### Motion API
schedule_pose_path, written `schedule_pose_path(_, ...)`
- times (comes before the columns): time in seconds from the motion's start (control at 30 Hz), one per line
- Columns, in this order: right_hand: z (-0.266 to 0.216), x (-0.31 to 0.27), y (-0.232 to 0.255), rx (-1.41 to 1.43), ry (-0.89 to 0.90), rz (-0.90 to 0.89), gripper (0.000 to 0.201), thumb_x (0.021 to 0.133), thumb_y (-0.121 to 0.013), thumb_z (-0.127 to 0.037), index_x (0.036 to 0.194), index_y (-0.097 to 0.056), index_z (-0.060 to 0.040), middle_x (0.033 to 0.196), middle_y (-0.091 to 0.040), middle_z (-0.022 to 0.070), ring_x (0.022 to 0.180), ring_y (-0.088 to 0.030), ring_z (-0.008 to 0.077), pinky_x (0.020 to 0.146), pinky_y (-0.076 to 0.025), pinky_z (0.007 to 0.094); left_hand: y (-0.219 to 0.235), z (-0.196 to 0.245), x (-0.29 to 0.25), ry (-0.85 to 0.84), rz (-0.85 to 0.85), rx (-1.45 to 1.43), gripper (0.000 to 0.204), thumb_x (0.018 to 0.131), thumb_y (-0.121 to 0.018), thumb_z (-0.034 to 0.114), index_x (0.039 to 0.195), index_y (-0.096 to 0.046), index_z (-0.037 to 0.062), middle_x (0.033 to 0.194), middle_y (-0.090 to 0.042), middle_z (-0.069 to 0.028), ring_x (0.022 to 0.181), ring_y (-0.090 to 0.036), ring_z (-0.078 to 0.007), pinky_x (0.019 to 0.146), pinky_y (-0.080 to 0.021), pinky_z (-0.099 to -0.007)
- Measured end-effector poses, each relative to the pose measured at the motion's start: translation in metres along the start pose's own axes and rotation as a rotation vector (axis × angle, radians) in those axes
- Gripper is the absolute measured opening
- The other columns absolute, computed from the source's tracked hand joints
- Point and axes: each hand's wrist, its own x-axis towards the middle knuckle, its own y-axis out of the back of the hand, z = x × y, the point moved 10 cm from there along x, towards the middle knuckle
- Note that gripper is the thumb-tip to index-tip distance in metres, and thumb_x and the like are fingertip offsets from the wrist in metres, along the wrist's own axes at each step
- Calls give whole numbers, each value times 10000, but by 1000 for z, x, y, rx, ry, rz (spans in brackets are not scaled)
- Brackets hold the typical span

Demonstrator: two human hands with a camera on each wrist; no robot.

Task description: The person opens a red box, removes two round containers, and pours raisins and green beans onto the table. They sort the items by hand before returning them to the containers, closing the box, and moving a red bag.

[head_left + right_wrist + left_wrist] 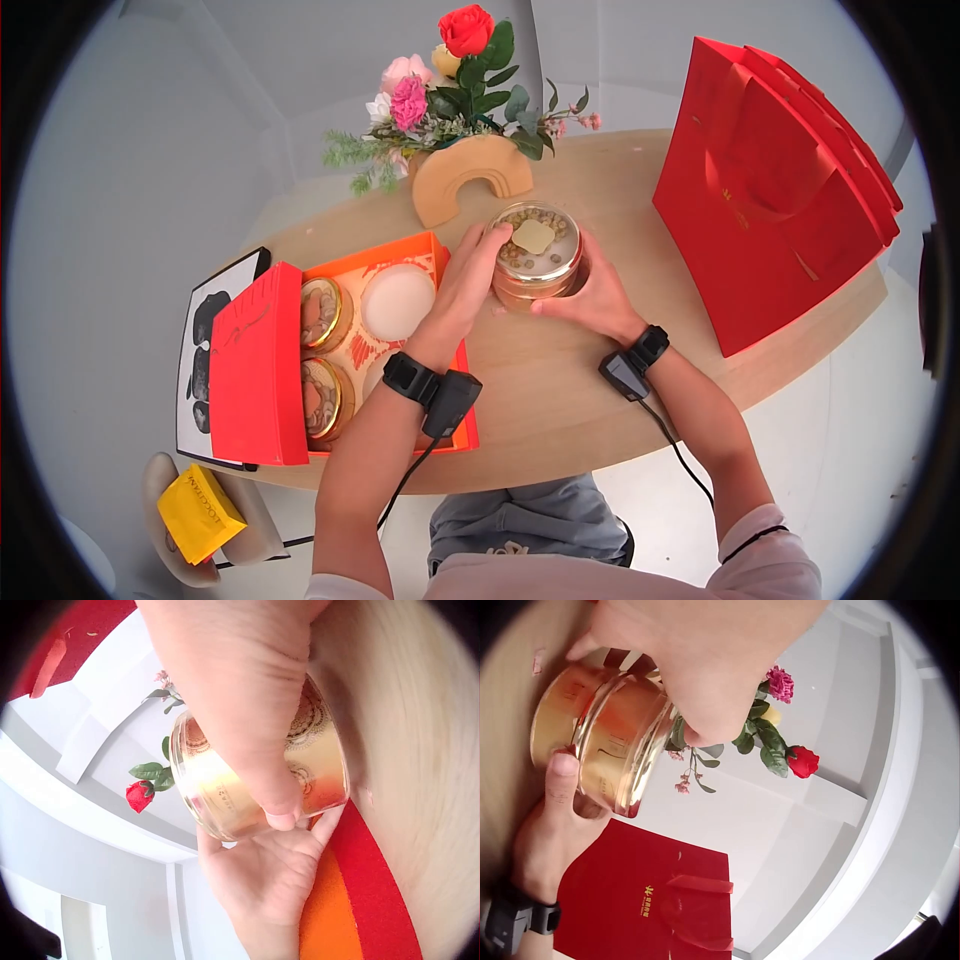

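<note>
A round gold-toned jar (517,287) with a clear lid, a pale square label and small round bits on top is between both hands above the wooden table. The left hand (467,285) grips its left side, fingers at the lid's edge. From the right, the right hand (600,298) curls round the jar, thumb low on the front. In the left wrist view the jar (615,746) is tilted in the picture, with the right thumb against it. The right wrist view shows the jar (229,791) partly behind the right hand (240,705). Whether its base touches the table, I cannot tell.
An orange-red box (440,262) at left holds jars (325,312) and a round white recess or pad (398,303). Beyond stands a flower arrangement on an arched wooden holder (435,180). Red paper bags (750,200) stand at right. A yellow packet (198,512) lies lower left.
</note>
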Motion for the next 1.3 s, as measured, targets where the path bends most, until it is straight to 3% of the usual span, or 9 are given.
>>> schedule_pose_path(0.23, -1, 1, 4, 58, 35, 14, 1184, 681, -1007, -163, 1603, -283, 3, 1544, -486, 143, 1441, -486, 251, 1222, -407, 407, -10, 6, -9, 32, -20, -30, 536, 1063, -528, 406, 1460, -488, 47, 1398, -586, -136, 1288, -596, -229, 1006, -535, -432)
schedule_pose_path(0.37, 5, 1, 3, 32, -3, -13, 1181, 680, -1009, -169, 1600, -290, 7, 1546, -488, 145, 1438, -492, 251, 1223, -405, 407, -10, 5, -8, 27, -25, 5, 531, 1061, -532, 387, 1459, -490, 39, 1363, -605, -137, 1253, -611, -225, 980, -544, -427)
schedule_pose_path(0.5, 7, 1, 2, 50, -3, -7, 1181, 679, -1011, -185, 1598, -295, 9, 1543, -496, 148, 1437, -495, 251, 1217, -409, 406, -5, -1, -5, 35, -28, 15, 507, 1049, -540, 346, 1421, -522, 2, 1295, -641, -129, 1175, -624, -204, 871, -559, -373)
schedule_pose_path(0.67, 12, 2, 5, -144, 17, -2, 1200, 664, -1017, -251, 1596, -302, -5, 1524, -520, 169, 1428, -511, 264, 1205, -418, 407, -1, -7, 4, -15, -15, 36, 476, 1041, -535, 326, 1375, -556, -13, 1253, -650, -120, 1095, -626, -176, 741, -545, -321)
schedule_pose_path(0.73, 6, 0, 6, -199, 8, 0, 1200, 660, -1018, -253, 1594, -305, -9, 1524, -521, 172, 1427, -514, 268, 1204, -420, 407, -6, -14, 1, 98, -87, 51, 535, 1058, -521, 370, 1517, -466, 100, 1485, -547, -85, 1394, -511, -213, 1156, -412, -484)
schedule_pose_path(0.97, 4, 0, 5, -276, -2, -5, 1216, 646, -1018, -244, 1597, -294, -18, 1527, -516, 171, 1432, -508, 273, 1207, -415, 404, -2, -21, 3, 136, -54, 44, 511, 1081, -509, 315, 1516, -435, 58, 1448, -558, -108, 1342, -558, -222, 1113, -470, -449)
schedule_pose_path(1.3, -9, 1, -3, -201, 70, -49, 1210, 648, -1017, -216, 1595, -293, -11, 1541, -495, 163, 1450, -481, 267, 1221, -390, 404, 2, -13, 5, 45, 3, 10, 469, 1060, -567, 320, 1402, -530, 1, 1338, -607, -120, 1256, -582, -206, 1055, -471, -378)
